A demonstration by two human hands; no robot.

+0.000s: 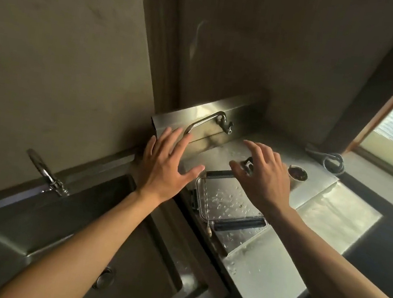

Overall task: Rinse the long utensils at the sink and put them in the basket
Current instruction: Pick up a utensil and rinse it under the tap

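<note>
My left hand [167, 163] hovers with fingers spread just below the spout of a wall-mounted steel faucet [209, 123]. My right hand [260, 174] is raised beside it, fingers loosely spread, over the wet steel counter [263, 262]. Neither hand holds anything. A thin long utensil with a pale handle end [208, 215] lies along the left edge of a clear lidded container [229, 203] below my hands. A steel sink basin [79, 233] lies at the lower left. No basket is in view.
A second faucet [45, 171] stands at the back of the left sink, whose drain [104, 278] shows near my left forearm. A small round cup [297, 174] and a dark coiled cord [331, 160] sit near the window sill at right.
</note>
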